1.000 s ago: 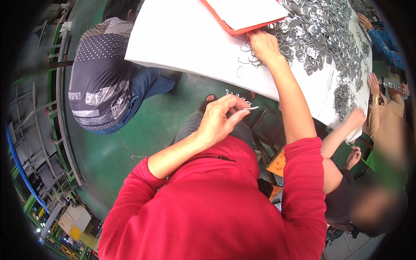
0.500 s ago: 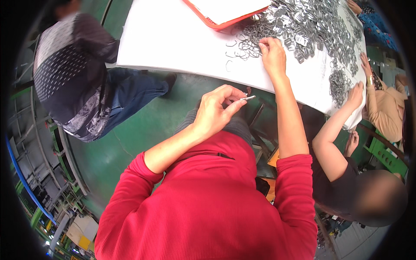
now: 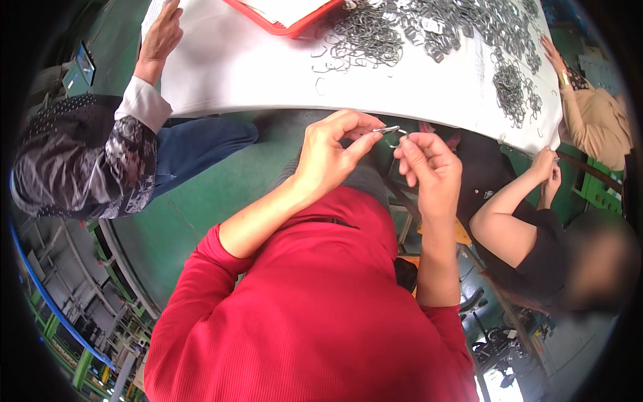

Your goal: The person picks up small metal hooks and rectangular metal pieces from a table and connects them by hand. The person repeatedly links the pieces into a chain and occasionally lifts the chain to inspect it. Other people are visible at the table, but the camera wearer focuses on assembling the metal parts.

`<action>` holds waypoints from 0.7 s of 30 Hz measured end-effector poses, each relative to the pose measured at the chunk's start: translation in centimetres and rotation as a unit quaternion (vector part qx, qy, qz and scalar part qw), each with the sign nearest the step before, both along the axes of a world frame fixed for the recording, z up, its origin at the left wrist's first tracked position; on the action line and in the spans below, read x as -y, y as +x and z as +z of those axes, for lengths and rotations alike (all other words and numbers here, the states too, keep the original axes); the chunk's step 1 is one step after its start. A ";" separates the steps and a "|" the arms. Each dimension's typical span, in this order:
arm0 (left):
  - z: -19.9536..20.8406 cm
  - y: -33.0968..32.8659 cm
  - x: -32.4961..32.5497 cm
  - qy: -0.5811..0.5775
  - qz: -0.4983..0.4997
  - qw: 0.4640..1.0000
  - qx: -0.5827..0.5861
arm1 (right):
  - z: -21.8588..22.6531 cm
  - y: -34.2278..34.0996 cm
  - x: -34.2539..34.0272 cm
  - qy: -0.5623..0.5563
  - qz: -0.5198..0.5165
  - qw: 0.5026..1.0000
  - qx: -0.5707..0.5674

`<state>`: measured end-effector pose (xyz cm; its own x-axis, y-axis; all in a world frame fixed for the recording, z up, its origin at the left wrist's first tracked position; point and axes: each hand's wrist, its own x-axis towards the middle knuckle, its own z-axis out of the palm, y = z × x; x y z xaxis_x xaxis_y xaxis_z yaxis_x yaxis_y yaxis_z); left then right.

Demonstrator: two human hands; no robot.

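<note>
In front of my waist, just off the table's near edge, my two hands are close together. My left hand [image 3: 333, 155] pinches a small, shiny metal buckle piece [image 3: 386, 129] between thumb and fingertips. My right hand [image 3: 432, 167] is closed on a thin bent wire hook [image 3: 394, 144], whose curved end points toward the buckle piece. Whether the two pieces touch is too small to tell. Beyond my hands, a pile of bent wire hooks [image 3: 367, 43] lies on the white-covered table [image 3: 248, 80].
A red tray [image 3: 295, 30] with white sheets stands at the table's far side. Metal buckle pieces [image 3: 439, 47] heap beside the hooks, with a smaller pile [image 3: 512, 94] to the right. One co-worker [image 3: 80, 154] is at the left; others [image 3: 516, 234] sit along the right.
My right hand has come back from the hook pile to my left hand, carrying a wire hook. The left co-worker has raised an arm onto the table's corner.
</note>
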<state>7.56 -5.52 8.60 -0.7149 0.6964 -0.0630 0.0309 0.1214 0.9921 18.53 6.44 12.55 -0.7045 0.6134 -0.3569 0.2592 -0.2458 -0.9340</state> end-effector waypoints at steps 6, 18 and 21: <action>0.6 0.7 -1.8 0.023 -0.037 0.999 -0.031 | -0.8 0.9 -0.1 0.006 -0.074 0.997 -0.028; -3.4 -2.8 -9.6 0.028 -0.009 0.955 -0.294 | -2.3 3.4 -1.6 0.117 -0.159 0.976 -0.091; -6.7 -6.7 -14.6 -0.099 0.008 0.903 -0.417 | -2.5 3.6 -2.3 0.113 -0.153 0.977 -0.097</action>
